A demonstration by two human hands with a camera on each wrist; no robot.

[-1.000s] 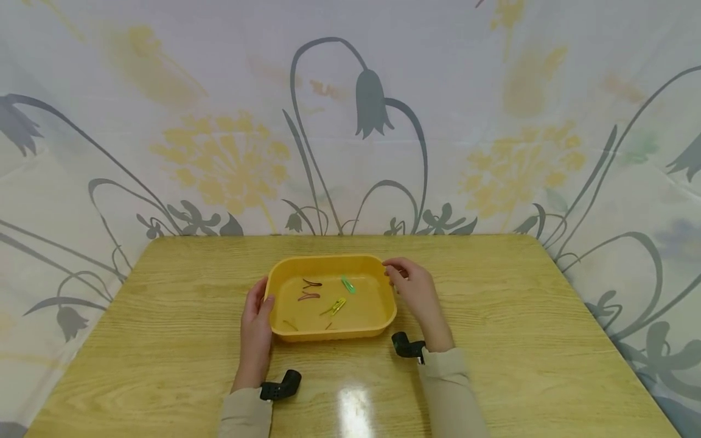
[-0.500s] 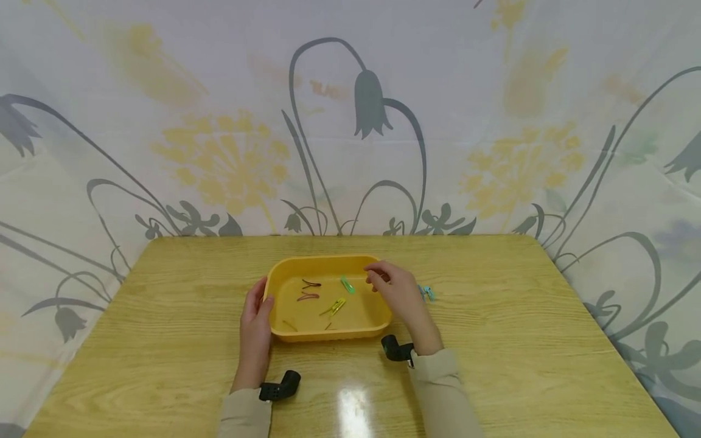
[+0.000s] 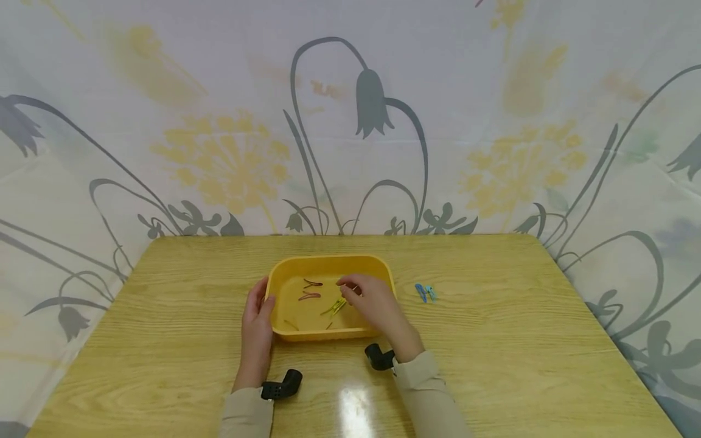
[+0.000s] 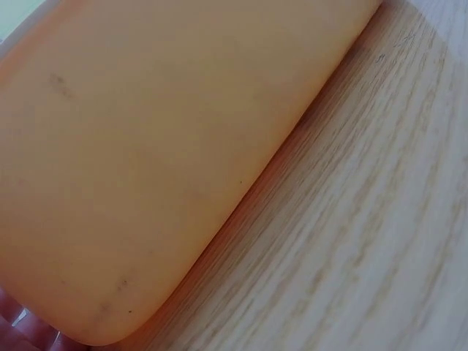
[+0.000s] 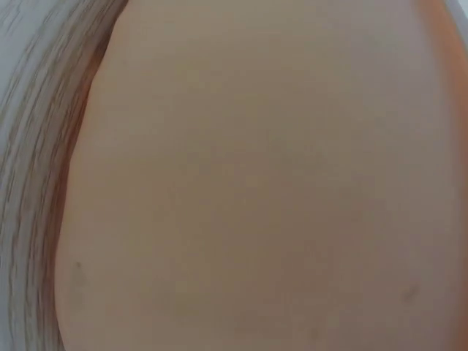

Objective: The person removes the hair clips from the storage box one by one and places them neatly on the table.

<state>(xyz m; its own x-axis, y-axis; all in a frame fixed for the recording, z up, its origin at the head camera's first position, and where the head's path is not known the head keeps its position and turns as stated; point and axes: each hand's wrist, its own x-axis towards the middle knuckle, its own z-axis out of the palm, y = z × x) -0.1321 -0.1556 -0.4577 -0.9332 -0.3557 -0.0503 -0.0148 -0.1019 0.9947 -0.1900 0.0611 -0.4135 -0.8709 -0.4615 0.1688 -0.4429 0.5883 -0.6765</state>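
Observation:
In the head view, a yellow plastic tray (image 3: 328, 334) stands on the table with small hair clips in it. My left hand (image 3: 256, 319) grips its left side, thumb over the rim. Over the right half of the tray reaches my right hand (image 3: 373, 302), its fingers bent and thumb and forefinger tips slightly apart. A yellow-green clip (image 3: 334, 306) lies close to those fingertips, and the hand hides the spot beyond it. Farther left lie a dark clip (image 3: 313, 283) and a pinkish one (image 3: 310, 296). Both wrist views show mostly the tray's outer wall (image 4: 168, 161).
To the right of the tray, two clips, one blue (image 3: 420, 292) and one light blue (image 3: 430, 293), lie side by side on the wooden table (image 3: 526, 340). A flower-printed curtain (image 3: 449, 140) hangs behind the table's far edge.
My right hand has moved left from the tray's right rim to over its inside. The blue clips on the table now show, and the green clip is covered. My left hand stays put.

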